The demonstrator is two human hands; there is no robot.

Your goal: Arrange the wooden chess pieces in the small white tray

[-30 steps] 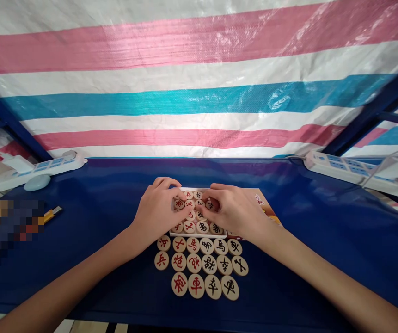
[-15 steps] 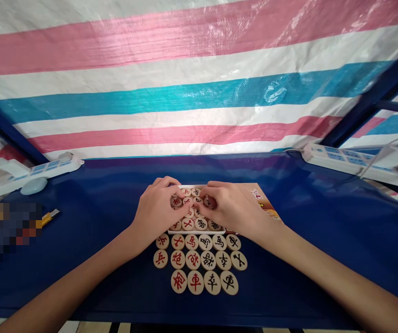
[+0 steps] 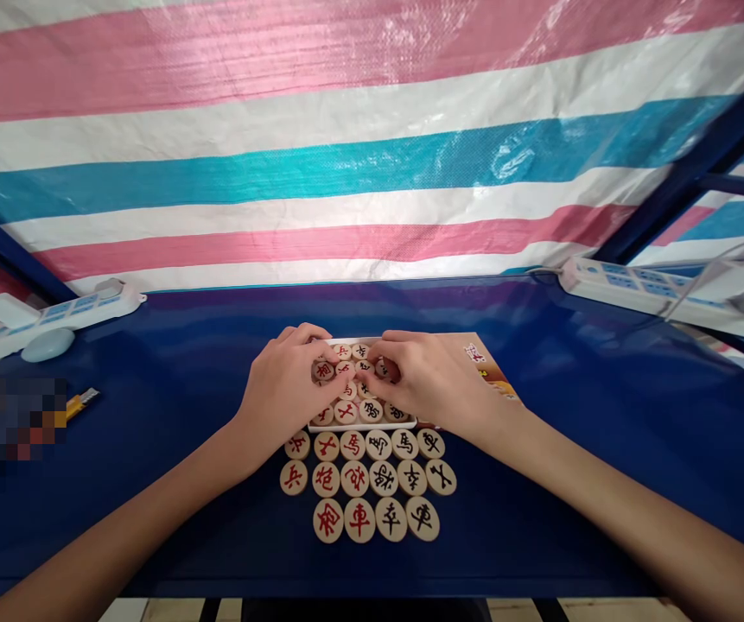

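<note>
Wooden discs (image 3: pixel 359 476) beside white tray (image 3: pixel 362 425), both hands — left hand (image 3: pixel 284 390), right hand (image 3: pixel 433 384) — pinching tray pieces (image 3: pixel 353 380)

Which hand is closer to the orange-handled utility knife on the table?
Left. The left hand is over the white tray of pieces, on the side toward the utility knife; the right hand sits farther right, beyond it.

Bare blue tabletop (image 3: pixel 572 432) lies open left and right of both hands. Rows of loose chess pieces (image 3: pixel 367 478) block the near side; the striped tarp (image 3: pixel 346 173) closes the far side.
</note>
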